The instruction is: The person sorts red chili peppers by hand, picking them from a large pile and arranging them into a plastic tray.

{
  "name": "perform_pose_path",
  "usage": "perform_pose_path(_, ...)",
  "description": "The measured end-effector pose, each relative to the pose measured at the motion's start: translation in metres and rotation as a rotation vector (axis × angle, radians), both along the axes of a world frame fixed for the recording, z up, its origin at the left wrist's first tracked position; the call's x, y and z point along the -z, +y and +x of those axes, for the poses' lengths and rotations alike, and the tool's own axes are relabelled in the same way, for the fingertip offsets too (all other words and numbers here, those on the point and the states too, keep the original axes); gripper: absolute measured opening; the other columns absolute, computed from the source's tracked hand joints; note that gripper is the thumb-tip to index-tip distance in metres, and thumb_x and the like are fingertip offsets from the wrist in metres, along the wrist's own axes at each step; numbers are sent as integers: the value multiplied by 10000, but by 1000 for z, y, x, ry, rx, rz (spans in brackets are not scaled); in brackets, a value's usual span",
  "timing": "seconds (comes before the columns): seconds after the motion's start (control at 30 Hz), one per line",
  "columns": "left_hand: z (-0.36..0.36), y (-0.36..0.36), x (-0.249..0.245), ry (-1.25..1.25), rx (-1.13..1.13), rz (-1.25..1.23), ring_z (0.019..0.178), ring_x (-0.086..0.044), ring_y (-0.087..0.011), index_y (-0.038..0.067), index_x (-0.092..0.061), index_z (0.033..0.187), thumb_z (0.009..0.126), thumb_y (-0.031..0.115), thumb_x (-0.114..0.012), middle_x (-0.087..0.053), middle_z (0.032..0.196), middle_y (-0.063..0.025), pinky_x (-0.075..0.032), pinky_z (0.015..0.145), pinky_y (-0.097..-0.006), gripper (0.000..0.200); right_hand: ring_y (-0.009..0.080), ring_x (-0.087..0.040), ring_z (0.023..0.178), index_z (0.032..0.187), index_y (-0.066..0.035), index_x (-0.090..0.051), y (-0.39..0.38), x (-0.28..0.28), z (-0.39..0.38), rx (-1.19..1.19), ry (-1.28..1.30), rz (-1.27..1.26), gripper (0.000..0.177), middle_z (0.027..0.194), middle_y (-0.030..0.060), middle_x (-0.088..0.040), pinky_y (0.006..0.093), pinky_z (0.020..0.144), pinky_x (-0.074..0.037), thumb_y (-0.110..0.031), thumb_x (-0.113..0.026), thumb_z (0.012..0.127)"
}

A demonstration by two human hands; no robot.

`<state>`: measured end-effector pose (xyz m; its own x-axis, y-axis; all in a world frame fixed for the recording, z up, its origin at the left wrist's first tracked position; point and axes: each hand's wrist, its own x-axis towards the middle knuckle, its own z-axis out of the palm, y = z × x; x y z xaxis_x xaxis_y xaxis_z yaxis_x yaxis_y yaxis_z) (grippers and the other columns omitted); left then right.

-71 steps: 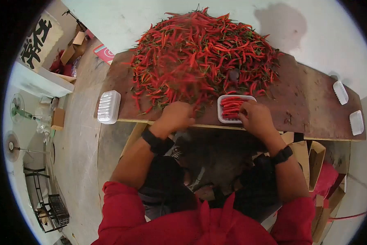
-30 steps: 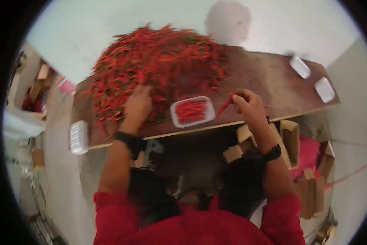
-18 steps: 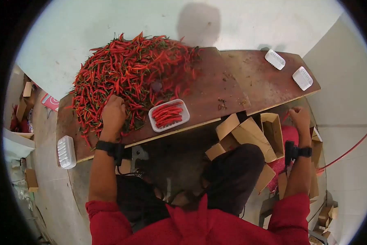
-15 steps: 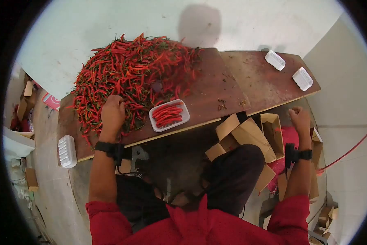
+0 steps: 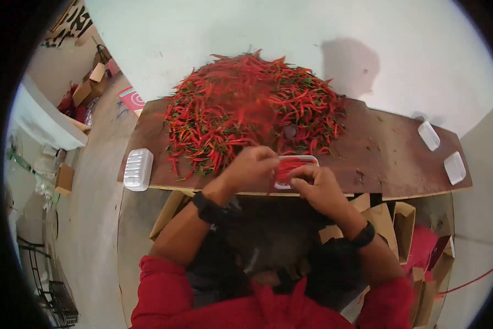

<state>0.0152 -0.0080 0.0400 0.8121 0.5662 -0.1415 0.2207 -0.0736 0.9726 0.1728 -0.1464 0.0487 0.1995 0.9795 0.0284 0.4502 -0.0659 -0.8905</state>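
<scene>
A large heap of red chillies with green stems (image 5: 219,104) covers the middle of the brown table (image 5: 361,126). At its front edge sits a white tray (image 5: 316,159) holding a row of red chillies (image 5: 290,164), partly hidden by my hands. My left hand (image 5: 253,167) is just left of the tray, its fingers closed together; whatever they may hold is too blurred to make out. Over the tray's right front corner is my right hand (image 5: 315,186), thumb and forefinger pinched; nothing clear shows between them.
An upturned white tray (image 5: 138,170) lies at the table's left end. Two white trays (image 5: 429,135) (image 5: 455,168) lie at the right end. Open cardboard boxes (image 5: 403,227) and a pink-red bag (image 5: 422,247) are below the table. A pale wall rises behind.
My left hand has left the heap's left side and come to the tray. My right hand has moved in from the far right to the tray. The view has shifted left.
</scene>
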Motion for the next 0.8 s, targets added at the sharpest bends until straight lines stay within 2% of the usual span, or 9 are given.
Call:
perform_pose_path(0.03,-1,-2,6,1,-18,2,705,-549,-44,29,-627,915,870,190,-615,-615,795,16,-448,599,-231,168,70,-542,631,950,26,-660,4,6,-3,-18,1,2,216,739,27,-617,244,575,-443,-149,-612,832)
perform_pose_path(0.1,-2,-3,23,-21,43,-138,712,-551,-53,37,-626,910,870,201,-622,-618,806,7,-446,625,-225,169,142,-620,710,981,22,-665,9,17,-8,38,260,-189,286,833,96,-676,287,662,-487,-204,-612,813)
perform_pose_path(0.13,-2,-5,29,-20,24,-142,712,-551,-53,37,-626,910,870,201,-622,-618,806,7,-446,625,-225,169,142,-620,710,981,22,-665,11,26,-8,20,260,-196,286,833,96,-676,287,662,-487,-204,-612,813)
perform_pose_path(0.2,-3,-10,37,-90,65,-194,704,-560,-71,39,-623,909,872,193,-623,-617,799,-2,-452,638,-228,159,51,-483,631,1012,0,-630,12,42,-8,70,393,-196,236,745,-17,-565,211,572,-390,-155,-625,834)
perform_pose_path(0.37,4,-8,47,-65,32,-335,771,-584,-89,20,-623,918,867,186,-635,-638,836,-29,-478,702,-256,174,56,-471,627,968,-12,-612,18,46,-4,10,593,-250,178,740,-19,-552,207,574,-376,-133,-612,837)
perform_pose_path(0.47,11,-13,43,47,-1,-275,833,-600,-112,16,-620,924,856,173,-644,-651,891,-44,-484,754,-271,173,66,-480,609,948,-18,-603,20,49,-2,25,643,-268,144,735,-5,-558,210,564,-376,-114,-594,842)
perform_pose_path(0.57,15,-21,48,-97,-84,-148,870,-605,-129,14,-621,951,847,160,-648,-656,932,-62,-483,784,-284,181,76,-511,629,932,-20,-615,20,51,6,108,706,-287,157,753,8,-583,224,582,-412,-142,-601,835)
perform_pose_path(0.63,14,-22,44,23,2,79,890,-603,-133,10,-621,983,842,159,-650,-656,965,-79,-479,791,-294,207,80,-536,656,927,-17,-632,20,53,13,161,774,-297,191,768,13,-602,235,605,-445,-177,-616,825)
perform_pose_path(0.8,11,-19,44,-16,64,109,869,-614,-135,4,-626,987,841,156,-651,-662,928,-85,-481,780,-299,212,76,-532,645,907,-24,-616,14,52,23,146,916,-280,145,762,13,-603,211,575,-426,-147,-634,831)
